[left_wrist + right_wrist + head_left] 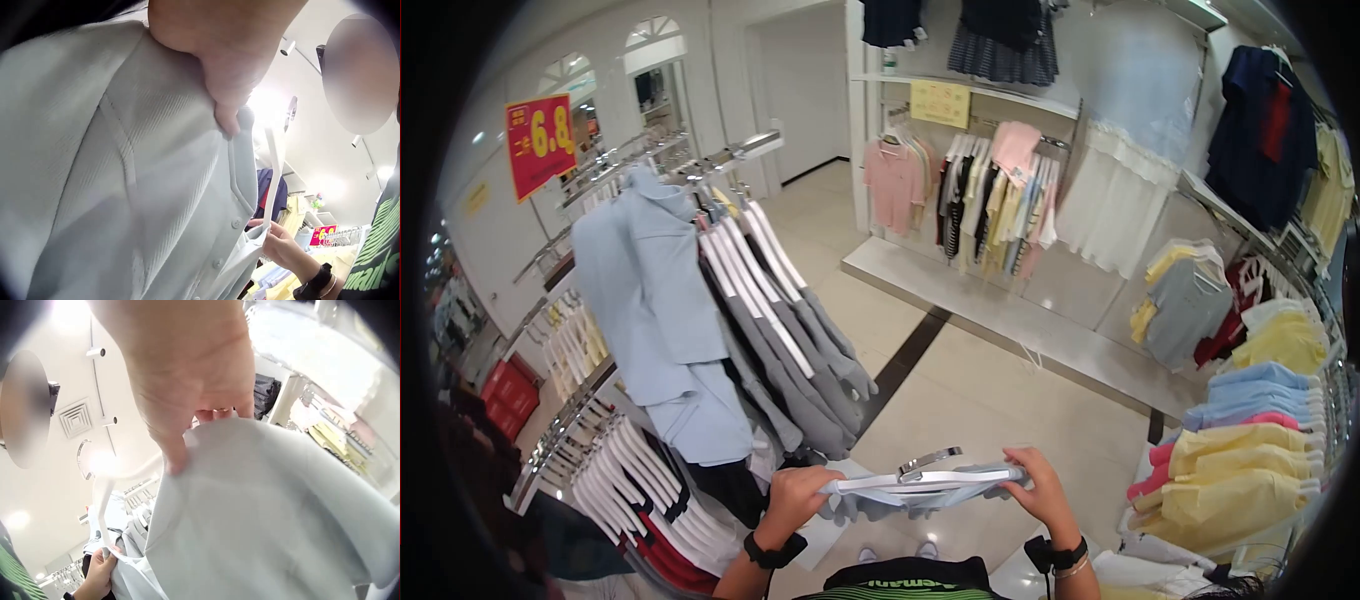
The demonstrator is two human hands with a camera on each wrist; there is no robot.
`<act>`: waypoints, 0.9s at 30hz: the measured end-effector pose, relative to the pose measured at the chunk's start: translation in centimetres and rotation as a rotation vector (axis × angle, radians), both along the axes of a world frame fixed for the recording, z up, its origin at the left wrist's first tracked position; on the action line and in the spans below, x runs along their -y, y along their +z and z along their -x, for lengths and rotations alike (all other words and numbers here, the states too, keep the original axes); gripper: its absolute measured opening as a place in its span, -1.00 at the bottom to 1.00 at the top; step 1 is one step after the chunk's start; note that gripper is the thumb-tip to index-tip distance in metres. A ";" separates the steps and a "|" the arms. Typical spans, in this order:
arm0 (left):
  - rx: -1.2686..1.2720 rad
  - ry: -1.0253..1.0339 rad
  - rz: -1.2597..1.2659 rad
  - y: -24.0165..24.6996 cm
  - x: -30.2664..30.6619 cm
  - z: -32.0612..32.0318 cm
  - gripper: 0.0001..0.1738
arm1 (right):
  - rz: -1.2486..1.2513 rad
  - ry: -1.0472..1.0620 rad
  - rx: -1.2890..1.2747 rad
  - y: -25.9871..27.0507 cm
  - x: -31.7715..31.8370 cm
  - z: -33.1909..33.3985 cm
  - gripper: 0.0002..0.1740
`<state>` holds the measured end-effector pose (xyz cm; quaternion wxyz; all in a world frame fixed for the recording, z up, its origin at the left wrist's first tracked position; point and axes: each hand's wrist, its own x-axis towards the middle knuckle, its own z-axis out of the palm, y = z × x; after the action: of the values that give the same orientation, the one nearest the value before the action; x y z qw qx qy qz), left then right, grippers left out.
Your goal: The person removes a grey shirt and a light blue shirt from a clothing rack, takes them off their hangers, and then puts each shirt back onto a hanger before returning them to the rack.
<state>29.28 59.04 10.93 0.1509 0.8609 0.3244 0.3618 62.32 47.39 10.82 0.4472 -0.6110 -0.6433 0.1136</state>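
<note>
A pale blue buttoned shirt hangs on a white hanger in front of the person's body. Its metal hook points up and away. My left hand grips one shoulder of the shirt over the hanger's end, the thumb lying on the fabric in the left wrist view. At the other shoulder, my right hand pinches the cloth, thumb on one side and fingers behind it in the right wrist view. Small buttons run down the shirt's front.
To the left stands a rack with grey garments on white hangers, a light blue garment draped at its end. Yellow shirts hang at the right. A low platform runs along the back wall beneath more clothes.
</note>
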 end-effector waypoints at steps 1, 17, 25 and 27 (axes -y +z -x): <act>0.010 -0.003 0.016 0.2 0.0 0.1 -0.80 | 0.030 0.017 -0.026 -0.5 -0.1 -0.2 -0.65; -0.028 0.241 -0.064 2.0 1.1 1.3 -0.69 | 0.334 0.110 -0.374 -2.8 -4.1 -8.6 -0.82; 0.044 0.294 0.260 -4.2 6.3 3.1 -0.83 | 0.294 -0.060 -0.365 -8.7 -10.8 -12.3 -0.83; 0.044 0.364 0.316 -4.3 7.4 3.0 -0.84 | 0.233 -0.012 -0.289 -9.5 -14.1 -9.9 -0.82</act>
<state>26.32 51.64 6.67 0.2229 0.7459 0.5235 0.3464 72.21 61.48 1.32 0.4618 -0.6398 -0.5513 0.2711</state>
